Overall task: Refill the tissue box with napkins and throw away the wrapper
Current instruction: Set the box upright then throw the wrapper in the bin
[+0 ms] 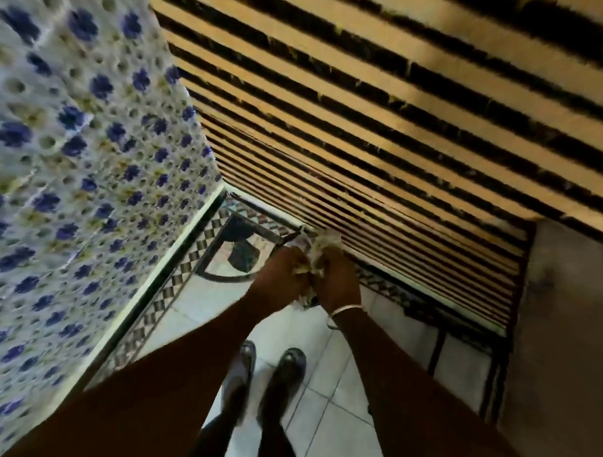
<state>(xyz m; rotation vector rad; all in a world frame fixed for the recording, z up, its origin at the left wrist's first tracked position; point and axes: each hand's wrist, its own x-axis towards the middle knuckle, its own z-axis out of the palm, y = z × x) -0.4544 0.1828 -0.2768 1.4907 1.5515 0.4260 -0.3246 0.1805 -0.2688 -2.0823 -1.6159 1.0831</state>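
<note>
Both my hands are held together in front of me, low over the floor. My left hand [279, 277] and my right hand [336, 280] squeeze a crumpled, pale plastic wrapper [318, 244] between them. Bits of the wrapper stick out above the fingers and below the palms. A thin bracelet circles my right wrist. No tissue box or napkins are in view.
A surface with a blue-flowered cloth [73, 169] fills the left. A yellow-and-black striped cloth [382, 128] hangs on the right and far side, over a dark metal frame [493, 365]. Between them runs a narrow tiled floor [328, 400] where my feet [288, 368] stand.
</note>
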